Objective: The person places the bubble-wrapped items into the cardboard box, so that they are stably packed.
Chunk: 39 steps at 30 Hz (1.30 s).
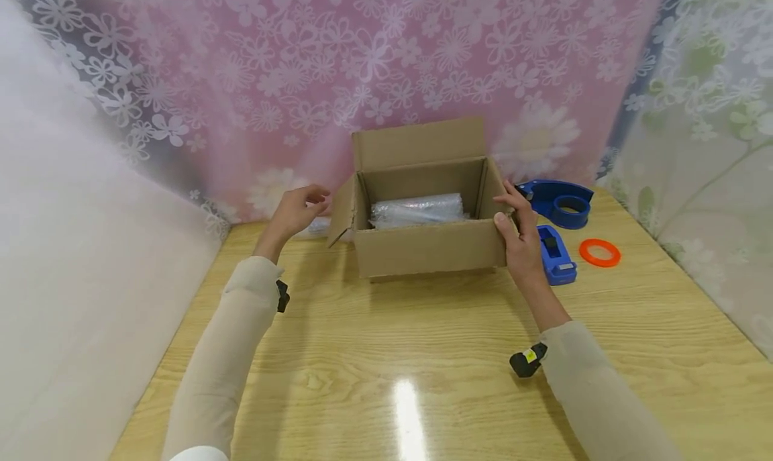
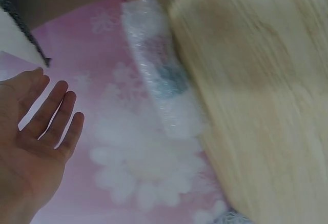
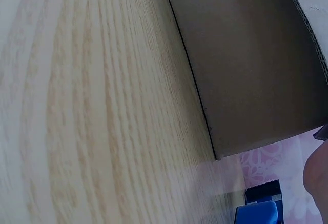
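An open cardboard box (image 1: 429, 251) is in the middle of the head view, its back flap raised and its left flap folded outward. Inside lies a bubble-wrapped package (image 1: 417, 209). My right hand (image 1: 521, 236) grips the box's right side, the thumb near the front corner and the fingers at the rim. My left hand (image 1: 297, 211) is in the air beside the left flap (image 1: 341, 209), holding nothing; its fingers are loosely extended in the left wrist view. Behind it, another bubble-wrapped package (image 2: 159, 70) lies along the table's back edge.
Right of the box lie a blue tape gun (image 1: 552, 199), a blue tape dispenser (image 1: 557, 256) and an orange ring (image 1: 600, 253). A pink flowered curtain (image 1: 386, 58) hangs close behind the wooden table (image 1: 338, 353), with pale walls of cloth at both sides.
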Each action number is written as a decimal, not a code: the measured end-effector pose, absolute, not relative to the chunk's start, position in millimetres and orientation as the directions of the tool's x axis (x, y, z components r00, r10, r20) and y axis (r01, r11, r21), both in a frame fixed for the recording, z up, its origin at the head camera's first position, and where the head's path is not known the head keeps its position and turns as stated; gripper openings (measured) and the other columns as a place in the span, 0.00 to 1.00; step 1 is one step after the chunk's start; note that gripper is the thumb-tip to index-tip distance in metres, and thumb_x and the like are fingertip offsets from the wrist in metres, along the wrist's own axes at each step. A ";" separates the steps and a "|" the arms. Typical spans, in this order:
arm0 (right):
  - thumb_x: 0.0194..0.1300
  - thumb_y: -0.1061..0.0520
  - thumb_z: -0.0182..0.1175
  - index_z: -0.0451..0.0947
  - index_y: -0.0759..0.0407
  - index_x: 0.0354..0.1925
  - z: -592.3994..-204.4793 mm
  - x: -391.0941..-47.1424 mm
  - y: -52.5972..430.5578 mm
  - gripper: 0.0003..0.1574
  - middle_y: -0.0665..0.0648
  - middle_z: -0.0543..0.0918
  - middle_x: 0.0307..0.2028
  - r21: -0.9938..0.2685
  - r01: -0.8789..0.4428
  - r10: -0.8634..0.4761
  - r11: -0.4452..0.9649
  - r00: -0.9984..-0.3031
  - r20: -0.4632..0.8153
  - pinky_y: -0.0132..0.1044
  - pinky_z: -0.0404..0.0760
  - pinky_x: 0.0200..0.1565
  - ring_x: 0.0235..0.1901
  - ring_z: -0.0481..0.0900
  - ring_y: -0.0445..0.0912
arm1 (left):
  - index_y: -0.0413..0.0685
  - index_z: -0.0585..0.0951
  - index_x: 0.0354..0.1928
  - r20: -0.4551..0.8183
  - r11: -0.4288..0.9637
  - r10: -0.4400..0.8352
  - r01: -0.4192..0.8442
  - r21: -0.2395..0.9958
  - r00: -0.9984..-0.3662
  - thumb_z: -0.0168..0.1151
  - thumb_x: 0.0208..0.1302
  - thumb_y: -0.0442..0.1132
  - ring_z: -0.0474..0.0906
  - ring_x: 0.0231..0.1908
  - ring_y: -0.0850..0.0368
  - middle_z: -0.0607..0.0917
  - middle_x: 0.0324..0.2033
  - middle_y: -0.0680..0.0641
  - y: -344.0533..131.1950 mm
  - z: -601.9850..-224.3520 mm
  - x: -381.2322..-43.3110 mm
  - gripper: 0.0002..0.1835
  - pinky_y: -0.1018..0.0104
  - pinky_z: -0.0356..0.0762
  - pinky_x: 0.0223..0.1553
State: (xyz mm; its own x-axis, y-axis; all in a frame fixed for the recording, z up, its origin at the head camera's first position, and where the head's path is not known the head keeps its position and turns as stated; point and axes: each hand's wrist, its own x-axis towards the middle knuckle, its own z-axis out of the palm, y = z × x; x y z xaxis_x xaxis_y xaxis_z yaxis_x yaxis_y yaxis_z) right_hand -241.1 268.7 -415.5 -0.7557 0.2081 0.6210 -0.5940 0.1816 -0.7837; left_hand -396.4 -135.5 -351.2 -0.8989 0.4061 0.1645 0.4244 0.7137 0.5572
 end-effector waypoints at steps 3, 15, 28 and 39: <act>0.79 0.65 0.51 0.69 0.73 0.63 -415.4 -241.7 268.5 0.20 0.58 0.61 0.79 -0.784 -0.597 0.206 0.168 -0.757 0.620 0.52 0.42 0.80 0.81 0.51 0.55 | 0.42 0.77 0.68 0.139 0.737 0.393 0.402 0.544 -0.909 0.56 0.80 0.40 0.77 0.62 0.38 0.82 0.61 0.35 -140.1 -360.5 -399.6 0.20 0.41 0.76 0.63; 0.78 0.65 0.51 0.69 0.74 0.61 -413.2 -242.3 268.9 0.19 0.61 0.61 0.79 -0.766 -0.619 0.197 0.173 -0.740 0.643 0.52 0.48 0.80 0.80 0.51 0.55 | 0.41 0.74 0.71 0.033 0.778 0.391 0.349 0.522 -0.920 0.55 0.80 0.39 0.72 0.68 0.36 0.77 0.67 0.34 -151.6 -385.6 -410.3 0.22 0.39 0.71 0.67; 0.78 0.65 0.49 0.68 0.74 0.62 -413.6 -239.8 268.6 0.19 0.62 0.58 0.80 -0.777 -0.602 0.190 0.183 -0.754 0.629 0.55 0.44 0.80 0.81 0.50 0.56 | 0.49 0.67 0.78 -0.075 0.786 0.385 0.284 0.549 -0.920 0.53 0.74 0.28 0.54 0.77 0.33 0.60 0.79 0.37 -153.4 -415.7 -413.9 0.31 0.33 0.58 0.74; 0.77 0.66 0.49 0.68 0.74 0.61 -413.9 -241.3 269.9 0.18 0.63 0.59 0.79 -0.769 -0.610 0.192 0.194 -0.745 0.639 0.56 0.46 0.79 0.80 0.51 0.57 | 0.49 0.60 0.81 -0.049 0.813 0.473 0.415 0.408 -0.879 0.51 0.77 0.32 0.51 0.78 0.31 0.58 0.79 0.36 -149.6 -428.4 -418.8 0.33 0.24 0.46 0.73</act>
